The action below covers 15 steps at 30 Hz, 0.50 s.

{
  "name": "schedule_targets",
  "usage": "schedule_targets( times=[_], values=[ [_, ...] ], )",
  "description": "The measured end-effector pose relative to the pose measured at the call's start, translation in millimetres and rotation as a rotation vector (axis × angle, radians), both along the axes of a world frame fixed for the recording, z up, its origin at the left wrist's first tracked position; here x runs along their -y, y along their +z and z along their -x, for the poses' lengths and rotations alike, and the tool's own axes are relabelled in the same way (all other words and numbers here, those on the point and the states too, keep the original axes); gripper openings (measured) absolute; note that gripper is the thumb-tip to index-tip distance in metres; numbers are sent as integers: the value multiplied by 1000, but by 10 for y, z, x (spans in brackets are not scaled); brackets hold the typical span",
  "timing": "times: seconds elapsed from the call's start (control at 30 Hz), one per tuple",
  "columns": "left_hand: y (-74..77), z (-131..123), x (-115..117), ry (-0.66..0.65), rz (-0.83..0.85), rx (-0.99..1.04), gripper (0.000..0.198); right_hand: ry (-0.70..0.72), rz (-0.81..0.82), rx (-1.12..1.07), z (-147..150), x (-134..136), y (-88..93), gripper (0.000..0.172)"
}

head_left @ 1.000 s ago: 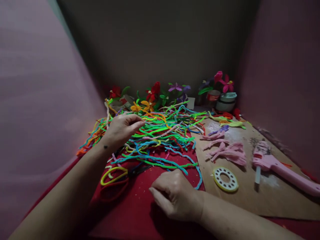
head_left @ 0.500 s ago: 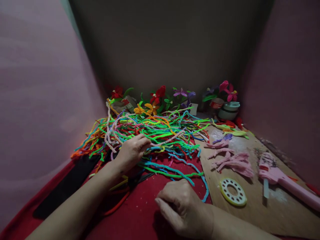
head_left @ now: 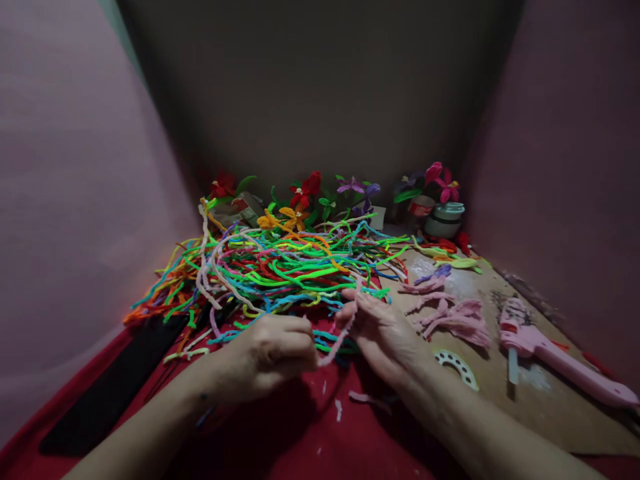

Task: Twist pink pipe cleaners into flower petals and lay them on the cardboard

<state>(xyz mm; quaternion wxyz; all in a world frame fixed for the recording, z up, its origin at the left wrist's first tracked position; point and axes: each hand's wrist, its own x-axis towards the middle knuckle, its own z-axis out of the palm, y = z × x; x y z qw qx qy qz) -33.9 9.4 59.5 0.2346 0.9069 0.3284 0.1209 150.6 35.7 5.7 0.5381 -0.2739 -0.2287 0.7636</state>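
A light pink pipe cleaner point(head_left: 341, 339) runs bent between my two hands, just above the red cloth. My left hand point(head_left: 277, 350) is closed on its near end, fingers curled in. The fingers of my right hand point(head_left: 387, 333) hold its upper part, which stands up past the fingertips. Behind both hands spreads a tangled pile of coloured pipe cleaners point(head_left: 300, 267). On the cloth below my right hand lies a short pink piece point(head_left: 370, 400), with small pale scraps point(head_left: 339, 410) near it.
Pink fuzzy petals point(head_left: 460, 323), a white ring with holes point(head_left: 457, 369) and a pink glue gun point(head_left: 550, 353) lie on the brown board point(head_left: 545, 427) to the right. Fuzzy flowers point(head_left: 305, 193) and a lidded jar point(head_left: 445, 220) line the back. A black strip point(head_left: 110, 387) lies left.
My left hand has come back from the pile toward me with the pink pipe cleaner. My right hand has risen from the cloth and taken hold of it too. The view has shifted slightly.
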Motion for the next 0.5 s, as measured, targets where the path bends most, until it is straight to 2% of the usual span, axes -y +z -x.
schedule_targets(
  times=[0.07,0.17,0.27,0.37,0.5],
  values=[
    [-42,-38,32,-103,-20,-61,22,-33,39,-79,-59,-68,2,9],
    [-132,-62,37,-175,-59,-89,21,-65,97,-140,-150,-169,3,3],
    [-190,-74,23,-239,-44,-105,23,-103,157,-154,-228,-268,18,5],
    [-184,-76,21,-300,31,-126,21,-132,151,-143,-277,-326,53,9],
    [-116,-32,46,-314,112,-181,17,-125,114,-101,-290,-317,118,10]
  ],
)
